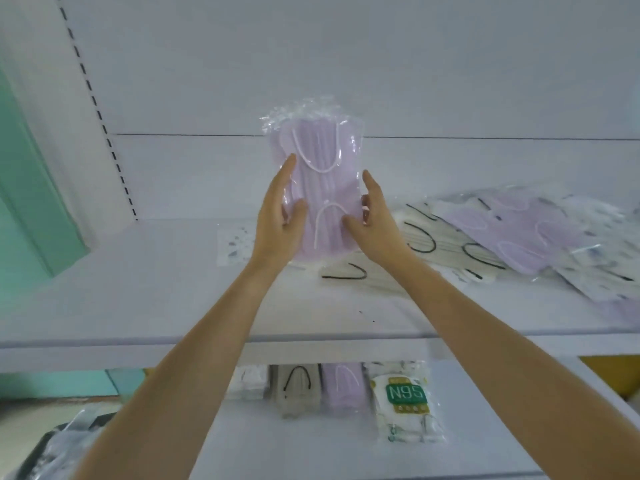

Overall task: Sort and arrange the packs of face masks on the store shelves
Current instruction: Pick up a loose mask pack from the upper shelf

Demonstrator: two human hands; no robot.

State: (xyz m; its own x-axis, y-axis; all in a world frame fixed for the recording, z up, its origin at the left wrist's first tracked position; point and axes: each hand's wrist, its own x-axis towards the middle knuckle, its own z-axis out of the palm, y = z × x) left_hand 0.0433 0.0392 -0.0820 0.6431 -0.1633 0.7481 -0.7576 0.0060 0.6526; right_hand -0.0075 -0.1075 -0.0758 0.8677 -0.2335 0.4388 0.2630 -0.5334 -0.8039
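Lilac mask pack (320, 188) upright; left hand (277, 223) and right hand (375, 223) each pinch a side, thumbs in front.

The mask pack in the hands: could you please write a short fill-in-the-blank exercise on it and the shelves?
The left hand and right hand hold a pack of ____ masks upright.
On the lower shelf, the white pack reads ____.
The heap of packs on the upper shelf lies to the held pack's ____.
Missing: purple; N95; right.
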